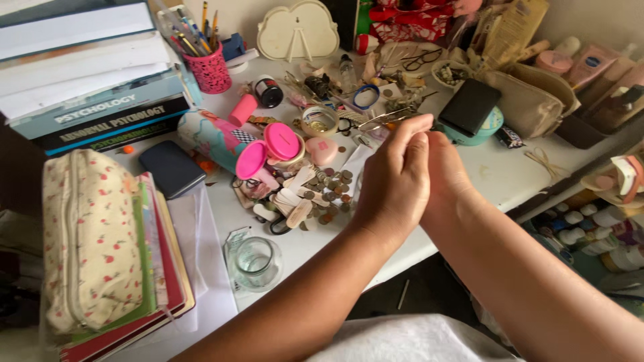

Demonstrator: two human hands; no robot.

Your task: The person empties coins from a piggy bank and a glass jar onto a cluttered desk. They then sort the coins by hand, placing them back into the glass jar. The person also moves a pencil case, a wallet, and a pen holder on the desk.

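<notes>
My left hand (392,181) and my right hand (448,171) are pressed together above the middle of a cluttered white desk (496,174). The fingers of both point away from me and the fingertips meet near thin metal clips (384,119). The left hand covers most of the right palm, so I cannot tell whether anything small sits between them. Just left of the hands lies a heap of coins (330,191) and pale flat sticks (290,201). Beyond those are two pink round lids (282,141) and a patterned tube tin (211,137) lying on its side.
A small glass jar (255,263) stands near the front edge. A floral zip pouch (87,241) lies on notebooks at the left, with stacked books (87,80) and a pink pen cup (209,67) behind. A black wallet (469,106) and a beige pouch (530,100) sit at the right.
</notes>
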